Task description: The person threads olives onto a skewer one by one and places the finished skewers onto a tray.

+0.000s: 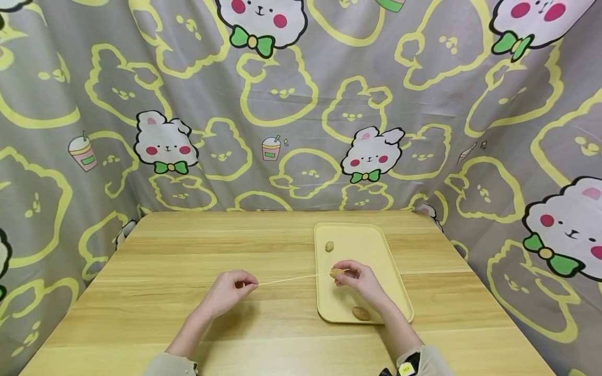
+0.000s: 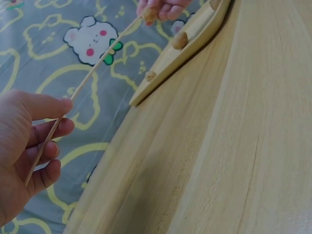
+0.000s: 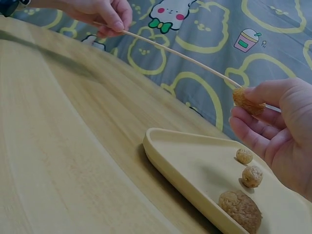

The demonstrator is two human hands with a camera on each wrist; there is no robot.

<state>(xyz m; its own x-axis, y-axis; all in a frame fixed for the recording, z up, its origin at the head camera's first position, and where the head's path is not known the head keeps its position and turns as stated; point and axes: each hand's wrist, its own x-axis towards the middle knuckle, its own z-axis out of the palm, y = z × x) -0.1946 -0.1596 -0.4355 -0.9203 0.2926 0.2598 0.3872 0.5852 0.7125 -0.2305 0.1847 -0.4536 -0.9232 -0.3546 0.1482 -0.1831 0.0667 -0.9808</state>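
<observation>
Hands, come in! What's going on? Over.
Left hand pinching thin pale wooden stick. Right hand gripping brown oblong lump at stick's tip; piercing unclear. Nothing visibly blocking between them.

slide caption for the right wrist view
Thin stick spans from left hand to brown lump in right hand; three more lumps lie on the tray

Grey cartoon-print curtain (image 1: 211,99) behind pale wooden table (image 1: 207,237).

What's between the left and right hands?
A thin stick, from the left hand to a brown piece in the right hand; the right wrist view shows it.
</observation>
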